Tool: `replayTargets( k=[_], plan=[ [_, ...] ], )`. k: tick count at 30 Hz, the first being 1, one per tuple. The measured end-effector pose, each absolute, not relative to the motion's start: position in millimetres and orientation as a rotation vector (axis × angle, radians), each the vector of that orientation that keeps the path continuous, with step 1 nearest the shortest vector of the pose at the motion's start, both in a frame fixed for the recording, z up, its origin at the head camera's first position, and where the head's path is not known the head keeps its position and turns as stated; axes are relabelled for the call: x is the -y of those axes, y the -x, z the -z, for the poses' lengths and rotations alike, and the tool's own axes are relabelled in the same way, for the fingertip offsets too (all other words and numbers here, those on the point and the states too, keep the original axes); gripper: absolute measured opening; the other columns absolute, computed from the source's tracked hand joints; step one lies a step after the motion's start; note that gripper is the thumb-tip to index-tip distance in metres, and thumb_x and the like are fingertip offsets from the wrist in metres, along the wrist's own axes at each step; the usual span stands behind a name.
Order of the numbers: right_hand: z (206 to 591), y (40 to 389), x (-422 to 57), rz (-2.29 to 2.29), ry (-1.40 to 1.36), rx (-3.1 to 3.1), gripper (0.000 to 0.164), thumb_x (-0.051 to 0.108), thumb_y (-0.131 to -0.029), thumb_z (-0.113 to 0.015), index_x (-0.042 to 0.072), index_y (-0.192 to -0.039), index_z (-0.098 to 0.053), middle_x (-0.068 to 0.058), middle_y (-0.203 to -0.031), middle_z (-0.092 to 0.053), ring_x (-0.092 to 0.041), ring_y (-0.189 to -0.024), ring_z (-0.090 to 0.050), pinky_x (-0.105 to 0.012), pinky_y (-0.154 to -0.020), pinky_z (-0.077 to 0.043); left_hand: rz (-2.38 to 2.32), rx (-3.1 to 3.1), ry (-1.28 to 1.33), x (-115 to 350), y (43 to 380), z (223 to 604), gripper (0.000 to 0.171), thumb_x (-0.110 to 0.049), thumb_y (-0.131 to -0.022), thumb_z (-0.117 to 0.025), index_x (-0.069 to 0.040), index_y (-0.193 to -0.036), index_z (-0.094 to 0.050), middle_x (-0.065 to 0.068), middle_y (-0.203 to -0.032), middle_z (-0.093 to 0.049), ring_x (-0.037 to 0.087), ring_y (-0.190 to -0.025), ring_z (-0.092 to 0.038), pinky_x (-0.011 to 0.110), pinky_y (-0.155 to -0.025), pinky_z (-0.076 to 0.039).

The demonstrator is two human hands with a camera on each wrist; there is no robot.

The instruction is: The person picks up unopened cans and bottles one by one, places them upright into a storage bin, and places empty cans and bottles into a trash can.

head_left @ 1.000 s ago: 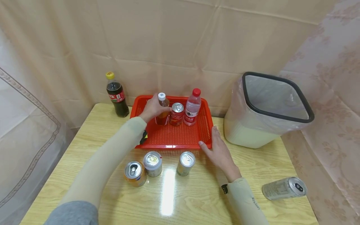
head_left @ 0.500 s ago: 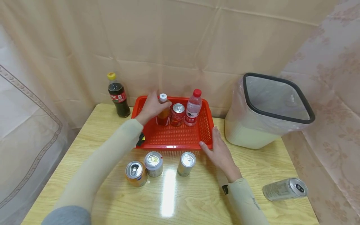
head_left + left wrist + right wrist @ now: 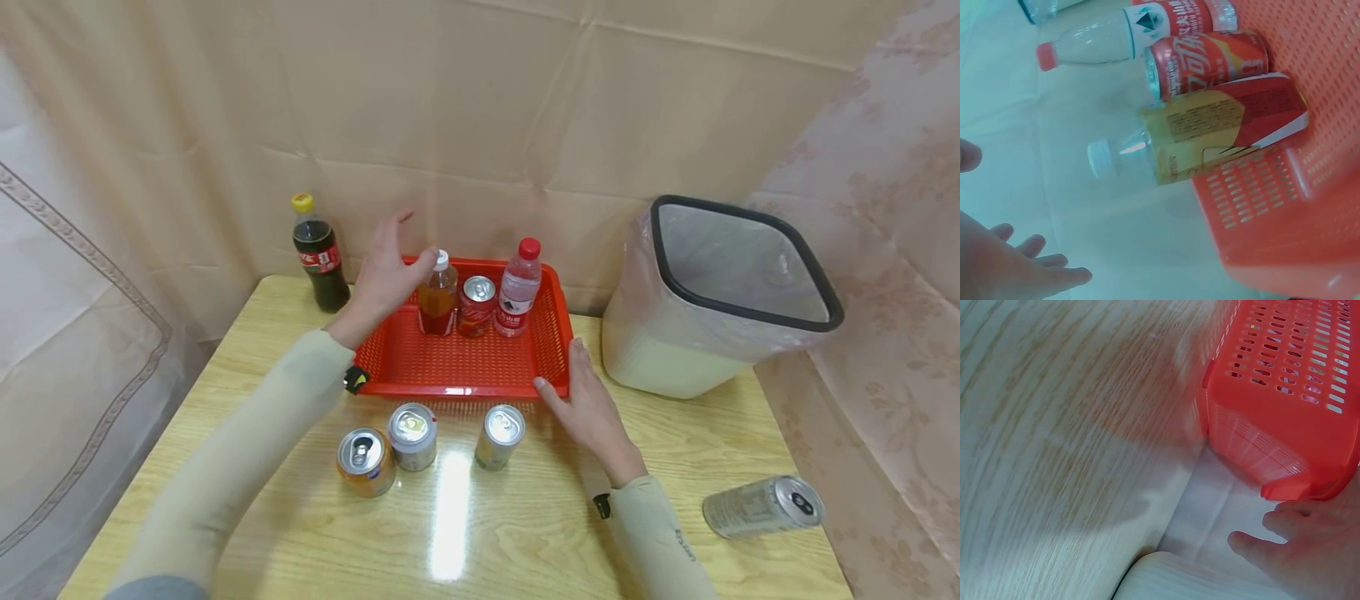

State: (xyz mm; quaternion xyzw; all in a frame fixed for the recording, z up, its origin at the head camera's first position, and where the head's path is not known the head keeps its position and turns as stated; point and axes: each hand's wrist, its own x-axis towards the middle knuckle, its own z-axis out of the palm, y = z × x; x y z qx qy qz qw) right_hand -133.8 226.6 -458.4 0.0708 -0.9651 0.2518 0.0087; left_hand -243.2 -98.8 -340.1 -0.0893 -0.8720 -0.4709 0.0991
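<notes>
Amber bottle [image 3: 437, 302]: inside the red basket [image 3: 457, 390], just above the frame's centre; it stands upright, long axis vertical, white cap up. In the left wrist view it lies across the frame, cap to the left, base to the right.
Left hand [image 3: 386, 279]: beside the amber bottle, thumb and fingers spread wide, holding nothing; the left wrist view shows it apart from the cap.
Right hand [image 3: 592, 417]: at the basket's lower right corner, thumb at the rim, loosely straight fingers along the outside, not clenched.
Basket neighbours: red can [image 3: 476, 317], just right of the amber bottle, then clear bottle [image 3: 517, 292], red cap up; both upright.
Table [image 3: 540, 533]: orange can [image 3: 367, 467], white can [image 3: 412, 442] and slim can [image 3: 498, 442] stand at lower centre; silver can [image 3: 750, 507] lies at lower right, its top end facing right.
Cola bottle [image 3: 318, 250]: upright, upper left, yellow cap up.
</notes>
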Motion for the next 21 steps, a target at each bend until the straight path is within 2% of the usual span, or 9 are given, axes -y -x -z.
replayTargets(
  k=[5,15,17,19,21],
  plan=[
    [459,134,-226,-0.802,-0.214,3.013,0.104,0.068,-0.100,-0.048,-0.002,-0.164,-0.005,-0.019,-0.172,-0.005,-0.040,-0.157,-0.015,-0.056,-0.123,-0.023,1.449,2.454,0.276,109,231,338,0.064,-0.040,-0.103,-0.060,-0.009,-0.155,-0.040,0.012,-0.159,-0.040,0.029,-0.148,-0.036,0.049,-0.122,-0.029],
    [460,135,-228,-0.792,-0.224,3.003,0.103,0.066,-0.100,-0.049,-0.003,-0.164,-0.007,-0.021,-0.171,-0.007,-0.040,-0.156,-0.015,-0.056,-0.123,-0.023,1.351,2.164,0.324,134,221,344,0.051,-0.027,-0.102,-0.059,0.001,-0.144,-0.049,0.017,-0.146,-0.052,0.029,-0.139,-0.046,0.044,-0.116,-0.037],
    [460,135,-228,-0.794,-0.222,3.007,0.101,0.064,-0.101,-0.050,-0.003,-0.164,-0.006,-0.021,-0.171,-0.007,-0.039,-0.157,-0.014,-0.056,-0.123,-0.023,1.318,2.118,0.354,140,220,345,0.051,-0.023,-0.101,-0.059,0.003,-0.143,-0.049,0.019,-0.141,-0.053,0.031,-0.122,-0.052,0.040,-0.105,-0.041],
    [460,135,-228,-0.801,-0.213,3.011,0.101,0.062,-0.101,-0.051,-0.002,-0.164,-0.006,-0.021,-0.171,-0.006,-0.038,-0.157,-0.014,-0.056,-0.123,-0.023,1.291,2.075,0.374,146,219,344,0.050,-0.019,-0.100,-0.060,0.005,-0.143,-0.049,0.022,-0.138,-0.054,0.031,-0.110,-0.052,0.037,-0.096,-0.041],
    [460,134,-229,-0.802,-0.210,3.017,0.100,0.061,-0.102,-0.052,-0.002,-0.164,-0.005,-0.020,-0.171,-0.006,-0.038,-0.157,-0.013,-0.057,-0.123,-0.023,1.283,2.047,0.372,153,218,343,0.049,-0.016,-0.100,-0.060,0.004,-0.143,-0.050,0.021,-0.139,-0.055,0.029,-0.107,-0.051,0.035,-0.094,-0.041]
  ],
)
